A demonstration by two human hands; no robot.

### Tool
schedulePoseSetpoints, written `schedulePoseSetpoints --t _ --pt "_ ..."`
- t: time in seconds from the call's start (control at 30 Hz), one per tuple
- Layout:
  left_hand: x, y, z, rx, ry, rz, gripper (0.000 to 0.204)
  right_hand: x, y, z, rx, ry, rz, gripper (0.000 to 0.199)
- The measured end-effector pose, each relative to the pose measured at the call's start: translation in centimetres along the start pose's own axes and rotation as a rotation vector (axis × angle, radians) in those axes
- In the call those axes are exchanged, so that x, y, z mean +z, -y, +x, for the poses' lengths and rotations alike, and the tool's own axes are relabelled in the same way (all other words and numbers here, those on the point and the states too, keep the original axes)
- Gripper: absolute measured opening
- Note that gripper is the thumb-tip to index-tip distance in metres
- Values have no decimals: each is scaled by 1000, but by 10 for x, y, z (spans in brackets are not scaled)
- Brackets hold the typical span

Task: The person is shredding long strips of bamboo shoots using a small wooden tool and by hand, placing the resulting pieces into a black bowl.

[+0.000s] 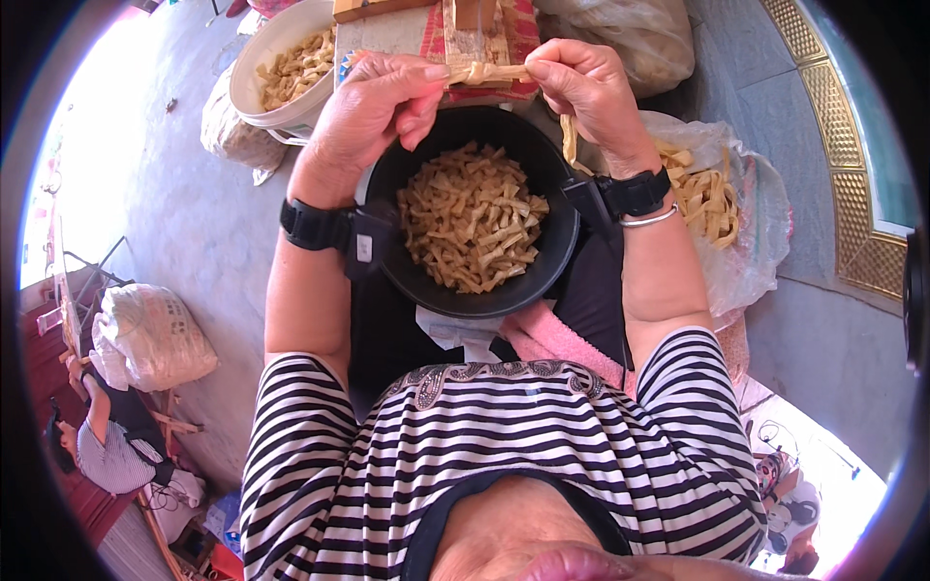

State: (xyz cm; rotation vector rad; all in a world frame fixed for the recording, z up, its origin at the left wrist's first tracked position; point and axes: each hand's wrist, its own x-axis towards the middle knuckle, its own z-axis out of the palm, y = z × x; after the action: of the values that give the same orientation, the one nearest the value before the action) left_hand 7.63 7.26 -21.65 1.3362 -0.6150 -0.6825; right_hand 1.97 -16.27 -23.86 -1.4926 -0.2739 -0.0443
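Between my two hands a pale yellow strip [494, 73], knotted in its middle, is stretched level above the far rim of a black basin. My left hand [383, 97] pinches one end between thumb and fingers. The other end is pinched in my right hand [586, 92], and a loose tail of the strip hangs below it. The black basin [475, 308] sits at my lap, holding many short knotted pieces [475, 218] of the same pale kind. To the right, a clear plastic bag [760, 223] contains long loose strips [712, 208].
A white bucket [247, 102] with more knotted pieces stands far left. Ahead lies a board [407, 29] with wooden blocks. A stuffed plastic sack [630, 44] is at the far right. A pink towel [552, 339] lies by my lap. Another person [111, 436] is at the left beside a white sack [155, 334].
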Motion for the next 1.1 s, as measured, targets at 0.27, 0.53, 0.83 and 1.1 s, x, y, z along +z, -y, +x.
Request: schedulePoseSetpoints --t 0.27,0.53,0.83,1.1 --pt "16 9 3 -83 31 560 24 14 -6 2 -36 82 -281 12" --pt "3 35 37 162 -357 988 19 -6 -31 31 12 -78 -642 18" --pt "-7 49 61 30 -495 1077 24 -3 -59 53 -104 -300 -909 19" --pt "24 25 25 -204 -266 1298 43 -14 -65 43 30 -263 -695 22"
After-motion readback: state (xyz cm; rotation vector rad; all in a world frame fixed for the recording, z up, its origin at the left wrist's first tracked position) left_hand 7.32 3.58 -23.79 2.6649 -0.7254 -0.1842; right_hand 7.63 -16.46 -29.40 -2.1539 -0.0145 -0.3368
